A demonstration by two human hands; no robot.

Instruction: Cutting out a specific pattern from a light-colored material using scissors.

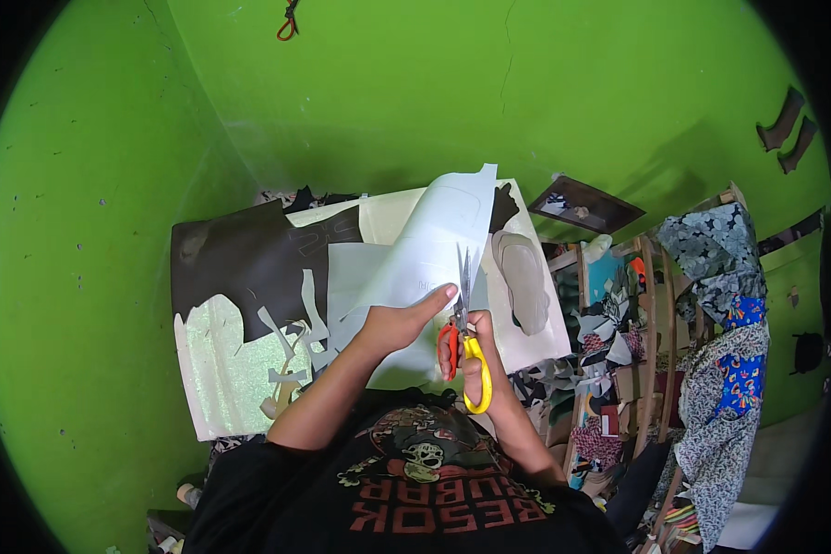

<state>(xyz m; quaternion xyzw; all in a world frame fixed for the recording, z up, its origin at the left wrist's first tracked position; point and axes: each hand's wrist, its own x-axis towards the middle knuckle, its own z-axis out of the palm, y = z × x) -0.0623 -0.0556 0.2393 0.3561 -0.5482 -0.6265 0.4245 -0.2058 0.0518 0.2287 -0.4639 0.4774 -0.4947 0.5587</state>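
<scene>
Right hand [466, 355]: fingers closed through the orange-and-yellow handles of the scissors [464, 332], blades pointing up and away from the body, set against the edge of the white sheet [434, 245]. Left hand [402, 323]: clamped on the lower part of the same sheet, thumb on top, holding it tilted up off the table [535, 346].

Positions relative to the white sheet:
- Pale shoe-sole shape [523, 277] lies just to its right, flat on the table.
- Dark brown leather piece [245, 263] lies to its left, well apart.
- Glittery light-green sheet [226, 369] sits below the leather, with pale offcut strips [291, 351] scattered on it.
- Patterned fabrics [725, 351] hang far to the right.
- Green wall [388, 83] behind.
</scene>
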